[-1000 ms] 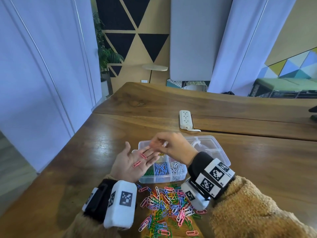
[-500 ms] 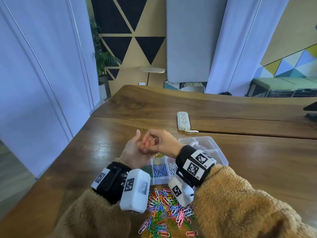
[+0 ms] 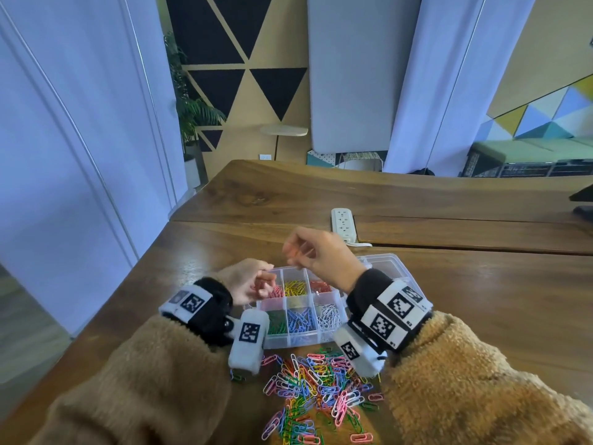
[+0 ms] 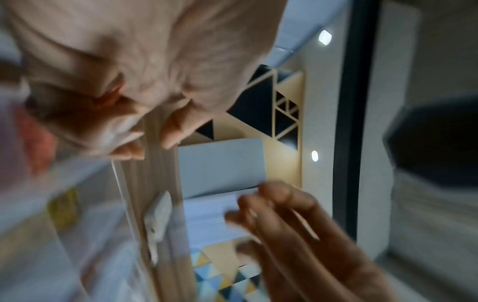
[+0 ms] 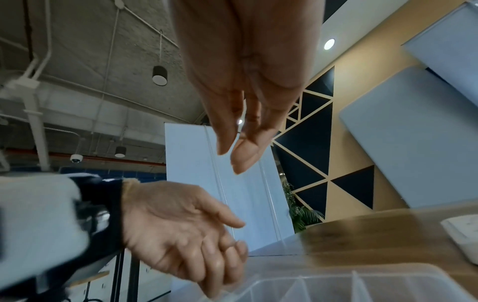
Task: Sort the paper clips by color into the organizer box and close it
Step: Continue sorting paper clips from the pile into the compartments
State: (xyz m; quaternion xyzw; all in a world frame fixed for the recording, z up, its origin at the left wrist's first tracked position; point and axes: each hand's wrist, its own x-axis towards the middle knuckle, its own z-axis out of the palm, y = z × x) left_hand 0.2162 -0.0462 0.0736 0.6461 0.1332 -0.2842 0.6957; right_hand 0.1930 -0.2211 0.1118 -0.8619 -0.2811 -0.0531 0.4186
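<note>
The clear organizer box (image 3: 345, 308) lies open on the table, with pink, yellow, red, green, blue and white clips in separate compartments. My left hand (image 3: 266, 282) hangs palm down over the pink compartment (image 3: 276, 293), its fingers loosely bent; I see nothing gripped in it. In the right wrist view the left hand (image 5: 222, 255) has its fingertips at the box's rim (image 5: 297, 280). My right hand (image 3: 296, 253) is raised above the box's far edge, blurred. Its fingers (image 5: 243, 159) are nearly straight with no clip between them. A pile of mixed clips (image 3: 314, 390) lies in front of the box.
The box's lid (image 3: 390, 263) lies open behind my right wrist. A white power strip (image 3: 343, 224) sits beyond the box on the wooden table (image 3: 481, 300). The table's left edge (image 3: 141, 261) is close to my left arm.
The hands were joined, the right one at pink clips in the upturned left palm. They have parted: the left has turned over above the pink compartment and the right has lifted away.
</note>
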